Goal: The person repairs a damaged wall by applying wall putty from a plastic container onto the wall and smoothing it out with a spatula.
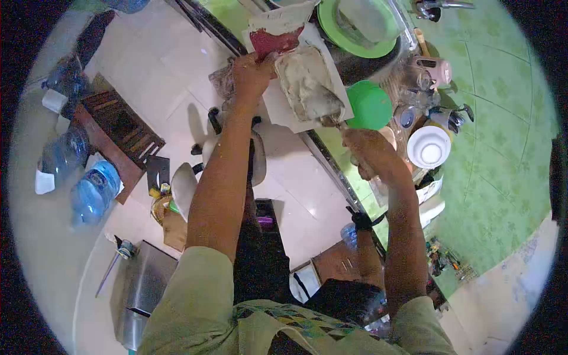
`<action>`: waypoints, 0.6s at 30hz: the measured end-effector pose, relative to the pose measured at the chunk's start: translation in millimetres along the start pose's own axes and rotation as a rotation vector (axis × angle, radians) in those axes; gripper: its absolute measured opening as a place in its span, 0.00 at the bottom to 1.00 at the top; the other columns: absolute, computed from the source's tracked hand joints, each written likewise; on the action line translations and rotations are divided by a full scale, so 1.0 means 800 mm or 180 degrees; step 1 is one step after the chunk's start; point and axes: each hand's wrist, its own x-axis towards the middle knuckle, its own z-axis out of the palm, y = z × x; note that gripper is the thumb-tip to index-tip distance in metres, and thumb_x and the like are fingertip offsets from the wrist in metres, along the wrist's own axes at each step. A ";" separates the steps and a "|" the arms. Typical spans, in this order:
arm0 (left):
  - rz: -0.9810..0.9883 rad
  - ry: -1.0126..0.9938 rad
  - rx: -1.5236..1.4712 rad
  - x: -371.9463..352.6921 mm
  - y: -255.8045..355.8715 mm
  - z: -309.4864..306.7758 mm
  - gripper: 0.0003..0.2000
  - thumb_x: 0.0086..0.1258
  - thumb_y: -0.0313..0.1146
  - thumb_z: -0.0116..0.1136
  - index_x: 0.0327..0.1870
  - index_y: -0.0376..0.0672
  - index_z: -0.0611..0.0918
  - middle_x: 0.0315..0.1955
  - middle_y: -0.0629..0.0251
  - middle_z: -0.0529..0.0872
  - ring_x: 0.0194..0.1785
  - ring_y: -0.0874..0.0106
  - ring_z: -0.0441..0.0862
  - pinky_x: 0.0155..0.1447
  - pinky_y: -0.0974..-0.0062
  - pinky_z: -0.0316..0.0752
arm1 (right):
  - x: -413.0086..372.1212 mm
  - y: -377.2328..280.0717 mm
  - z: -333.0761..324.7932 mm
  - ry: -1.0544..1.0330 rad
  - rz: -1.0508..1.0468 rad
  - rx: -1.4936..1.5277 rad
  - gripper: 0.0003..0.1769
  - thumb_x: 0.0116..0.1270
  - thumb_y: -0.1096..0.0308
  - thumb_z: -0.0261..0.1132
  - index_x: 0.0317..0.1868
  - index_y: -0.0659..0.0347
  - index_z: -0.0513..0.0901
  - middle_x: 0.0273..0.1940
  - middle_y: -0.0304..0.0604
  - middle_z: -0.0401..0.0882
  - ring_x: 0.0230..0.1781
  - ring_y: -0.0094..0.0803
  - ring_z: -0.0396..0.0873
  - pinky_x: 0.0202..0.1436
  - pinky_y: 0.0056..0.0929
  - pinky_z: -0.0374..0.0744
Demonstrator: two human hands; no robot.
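Note:
A rectangular tray [291, 66] of pale, creamy mixture lies on a white sheet [279, 112] near the counter's edge. At its upper left corner, my left hand [253, 76] is closed on a dark red cloth [275, 42]; whether it also grips the tray's rim is hard to see. My right hand [373, 152] is wrapped round the handle of a spatula [324, 105], whose flat blade rests in the mixture at the tray's lower right. Just right of the tray stands a green bowl [371, 105].
A large green basin [361, 29] sits at the back, below the tap [444, 6]. Right of my hand are a white bowl [428, 148] and a pink mug [435, 72]. On the floor at left are a water bottle [96, 188] and a brown rack [118, 127].

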 end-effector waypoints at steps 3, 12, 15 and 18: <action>0.0002 -0.0015 -0.0334 0.011 -0.029 0.003 0.11 0.66 0.32 0.61 0.42 0.31 0.84 0.31 0.61 0.87 0.27 0.73 0.84 0.30 0.77 0.83 | 0.031 -0.047 -0.037 -0.0116 0.2012 0.1726 0.24 0.66 0.43 0.60 0.38 0.59 0.75 0.20 0.34 0.67 0.13 0.22 0.63 0.13 0.24 0.62; -0.0159 -0.0018 -0.0622 0.010 -0.029 0.001 0.13 0.67 0.32 0.62 0.44 0.31 0.83 0.35 0.60 0.87 0.31 0.73 0.84 0.32 0.76 0.84 | 0.020 0.039 0.000 -0.0182 -0.0379 -0.0424 0.24 0.68 0.48 0.58 0.39 0.65 0.79 0.21 0.35 0.68 0.19 0.25 0.67 0.18 0.30 0.65; 0.0008 -0.0141 -0.0477 0.007 -0.027 0.001 0.13 0.66 0.33 0.62 0.45 0.31 0.83 0.36 0.59 0.87 0.32 0.74 0.85 0.33 0.75 0.84 | 0.027 -0.008 -0.045 -0.0757 0.2208 0.1196 0.25 0.69 0.48 0.57 0.39 0.67 0.79 0.22 0.38 0.70 0.21 0.28 0.69 0.23 0.33 0.70; -0.0156 -0.0102 -0.0017 0.005 -0.012 0.001 0.15 0.63 0.32 0.66 0.44 0.28 0.82 0.35 0.57 0.87 0.31 0.72 0.84 0.32 0.77 0.85 | 0.060 -0.004 -0.026 -0.0769 0.2206 0.0977 0.28 0.70 0.46 0.53 0.38 0.68 0.77 0.24 0.43 0.75 0.25 0.33 0.73 0.33 0.35 0.75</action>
